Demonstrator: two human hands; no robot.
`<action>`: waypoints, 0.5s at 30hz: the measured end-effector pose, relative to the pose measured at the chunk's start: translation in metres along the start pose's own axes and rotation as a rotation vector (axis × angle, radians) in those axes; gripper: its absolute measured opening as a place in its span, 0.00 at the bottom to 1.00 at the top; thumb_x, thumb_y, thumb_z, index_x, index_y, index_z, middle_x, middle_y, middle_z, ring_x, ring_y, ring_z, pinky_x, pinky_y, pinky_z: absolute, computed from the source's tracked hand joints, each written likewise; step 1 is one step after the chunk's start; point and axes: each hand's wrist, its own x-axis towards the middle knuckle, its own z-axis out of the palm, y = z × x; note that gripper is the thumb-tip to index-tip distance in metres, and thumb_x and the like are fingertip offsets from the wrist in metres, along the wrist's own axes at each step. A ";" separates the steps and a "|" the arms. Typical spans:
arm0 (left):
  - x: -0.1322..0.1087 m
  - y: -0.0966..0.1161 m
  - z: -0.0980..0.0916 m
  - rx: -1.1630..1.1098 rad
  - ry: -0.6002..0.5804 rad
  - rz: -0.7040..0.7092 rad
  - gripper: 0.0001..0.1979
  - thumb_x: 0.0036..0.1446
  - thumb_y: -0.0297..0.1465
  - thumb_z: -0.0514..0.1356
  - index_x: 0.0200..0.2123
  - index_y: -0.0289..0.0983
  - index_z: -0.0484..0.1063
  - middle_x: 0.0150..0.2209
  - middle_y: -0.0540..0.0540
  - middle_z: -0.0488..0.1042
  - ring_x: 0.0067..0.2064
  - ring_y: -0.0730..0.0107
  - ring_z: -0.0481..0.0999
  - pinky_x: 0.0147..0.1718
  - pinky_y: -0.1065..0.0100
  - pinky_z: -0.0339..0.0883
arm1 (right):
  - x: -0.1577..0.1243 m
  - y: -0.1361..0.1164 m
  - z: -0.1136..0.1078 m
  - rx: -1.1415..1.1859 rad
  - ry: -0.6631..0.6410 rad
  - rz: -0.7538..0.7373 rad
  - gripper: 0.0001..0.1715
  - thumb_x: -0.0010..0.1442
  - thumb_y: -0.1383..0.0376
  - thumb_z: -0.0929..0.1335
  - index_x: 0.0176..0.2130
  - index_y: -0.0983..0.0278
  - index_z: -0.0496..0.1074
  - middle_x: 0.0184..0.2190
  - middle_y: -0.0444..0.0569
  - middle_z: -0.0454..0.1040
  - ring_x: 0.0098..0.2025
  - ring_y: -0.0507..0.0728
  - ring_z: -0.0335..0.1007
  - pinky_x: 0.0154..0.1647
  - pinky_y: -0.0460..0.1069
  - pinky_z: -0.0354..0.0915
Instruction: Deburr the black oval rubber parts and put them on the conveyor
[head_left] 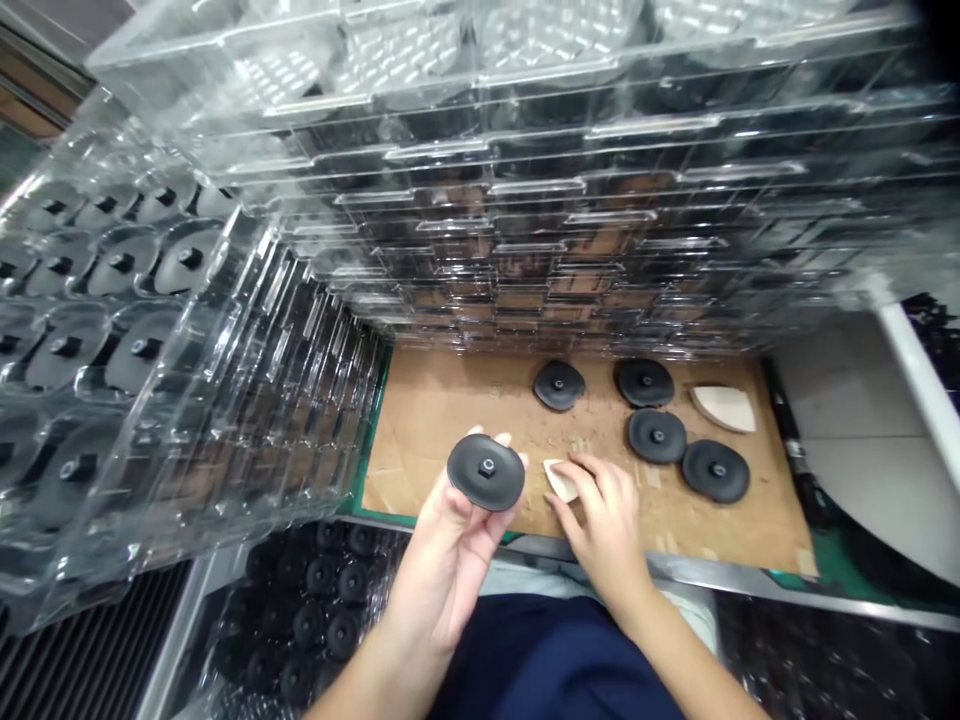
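Left hand [469, 535] has a black disc [480, 480], knob up, over the tabletop [442, 390]; right hand [607, 510] pinches a pale block [562, 484] close by, four more discs [645, 440] lying beyond and rightward, a second block [729, 408] beside them.

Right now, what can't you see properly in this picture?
Head view: the underside of the black disc; it faces the left hand.
Head view: part of the white piece, and whether the right hand's grip is closed on it; the fingers are in the way.
Head view: the rest of the black part at far left; the picture's edge cuts it off.
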 end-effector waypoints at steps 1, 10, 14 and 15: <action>0.001 0.000 0.001 -0.007 0.012 0.007 0.32 0.43 0.39 0.69 0.53 0.42 0.69 0.54 0.42 0.73 0.57 0.52 0.70 0.59 0.54 0.62 | 0.002 0.001 0.000 0.008 0.003 -0.008 0.12 0.61 0.61 0.66 0.44 0.60 0.74 0.45 0.54 0.73 0.49 0.64 0.63 0.52 0.65 0.60; -0.001 -0.004 0.001 -0.034 0.042 0.100 0.28 0.38 0.32 0.73 0.47 0.44 0.74 0.53 0.47 0.75 0.53 0.59 0.73 0.46 0.68 0.72 | 0.029 -0.073 -0.054 0.246 -0.003 -0.219 0.14 0.61 0.66 0.67 0.47 0.60 0.75 0.44 0.51 0.74 0.46 0.56 0.67 0.46 0.52 0.67; -0.006 -0.005 0.001 -0.056 0.018 0.089 0.26 0.37 0.30 0.73 0.43 0.46 0.76 0.49 0.51 0.77 0.48 0.64 0.76 0.44 0.71 0.73 | 0.028 -0.098 -0.061 0.263 -0.004 -0.345 0.13 0.59 0.70 0.67 0.43 0.63 0.77 0.40 0.52 0.75 0.41 0.56 0.68 0.40 0.51 0.67; -0.007 -0.005 0.001 -0.056 0.012 0.100 0.26 0.36 0.31 0.73 0.43 0.45 0.77 0.48 0.51 0.77 0.48 0.65 0.76 0.44 0.72 0.73 | 0.027 -0.098 -0.060 0.236 0.011 -0.338 0.13 0.58 0.71 0.67 0.43 0.63 0.77 0.40 0.52 0.75 0.41 0.56 0.68 0.41 0.51 0.67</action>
